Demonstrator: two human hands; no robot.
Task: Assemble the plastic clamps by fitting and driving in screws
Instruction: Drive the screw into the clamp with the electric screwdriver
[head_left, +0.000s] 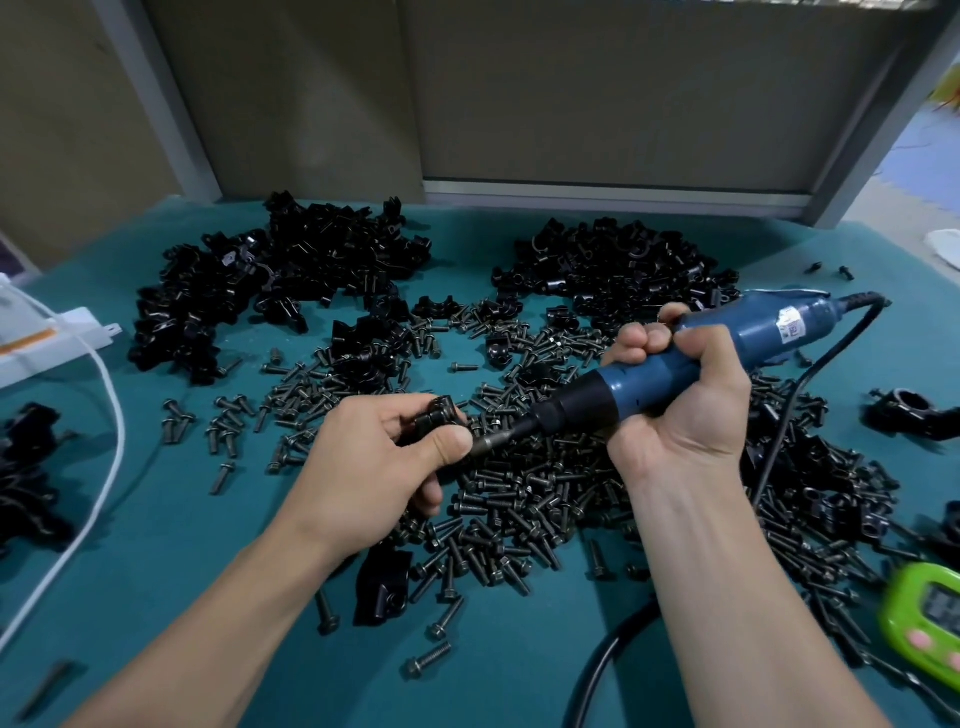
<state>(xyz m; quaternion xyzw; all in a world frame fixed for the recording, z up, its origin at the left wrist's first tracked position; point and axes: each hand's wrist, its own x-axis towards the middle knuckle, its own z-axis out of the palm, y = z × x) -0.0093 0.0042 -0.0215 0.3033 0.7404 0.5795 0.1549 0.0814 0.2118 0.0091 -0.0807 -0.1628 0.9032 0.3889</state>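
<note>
One small black clamp (435, 418), perhaps two-piece, against blue screwdriver (649, 374).

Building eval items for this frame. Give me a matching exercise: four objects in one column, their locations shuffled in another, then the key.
Things
1. electric screwdriver
2. plastic clamp
3. timer
4. white cable

Places
A. left side of the table
B. pinched in the left hand
C. gripped in the right hand
D. near right edge of the table

Pairs: 1-C, 2-B, 3-D, 4-A
</note>
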